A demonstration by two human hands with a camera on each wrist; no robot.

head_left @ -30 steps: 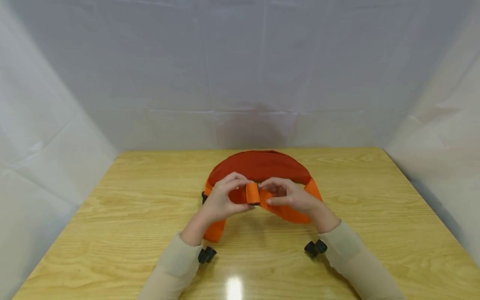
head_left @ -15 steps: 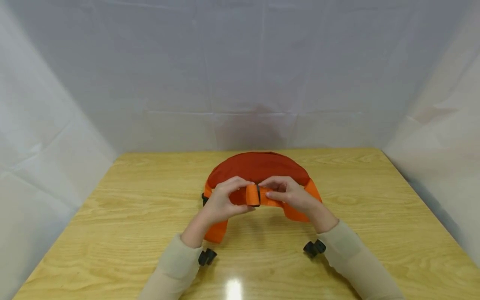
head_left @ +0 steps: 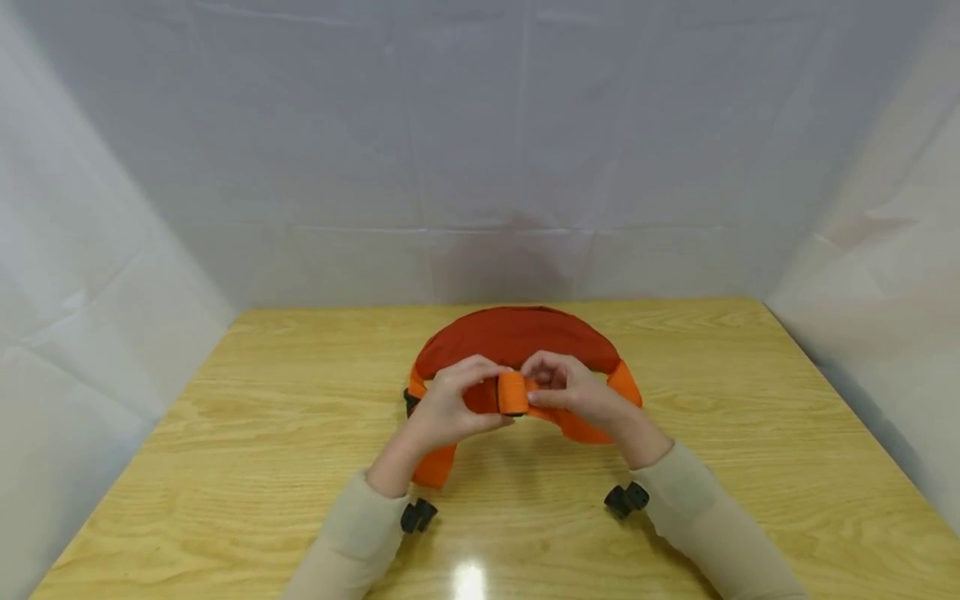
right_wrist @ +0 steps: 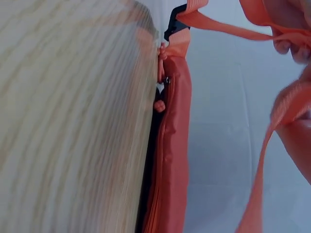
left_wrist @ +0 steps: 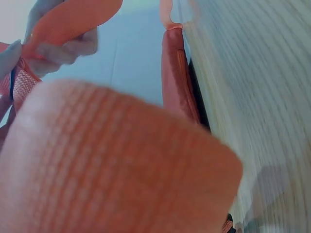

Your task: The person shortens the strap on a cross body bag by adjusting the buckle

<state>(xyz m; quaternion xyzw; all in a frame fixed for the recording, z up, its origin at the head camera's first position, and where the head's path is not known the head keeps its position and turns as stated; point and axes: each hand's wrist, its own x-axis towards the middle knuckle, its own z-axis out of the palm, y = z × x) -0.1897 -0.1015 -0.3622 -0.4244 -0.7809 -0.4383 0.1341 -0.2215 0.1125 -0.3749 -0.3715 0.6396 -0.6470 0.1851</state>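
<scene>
Nearest, 2 pale sleeves (head_left: 363, 521) reach in over the wooden tabletop (head_left: 225, 467). Past them, the left hand (head_left: 450, 410) holds a small folded loop of the orange strap (head_left: 513, 393) between its thumb and bent fingers. Just beside it, the right hand (head_left: 576, 393) pinches the strap between thumb and fingers. The strap is raised in front of the red bag (head_left: 517, 337), which rests farther back on the tabletop. Behind stands pale sheeting (head_left: 480, 150).

Beige sleeves (head_left: 358, 527) bear black wrist cameras (head_left: 637, 497).
</scene>
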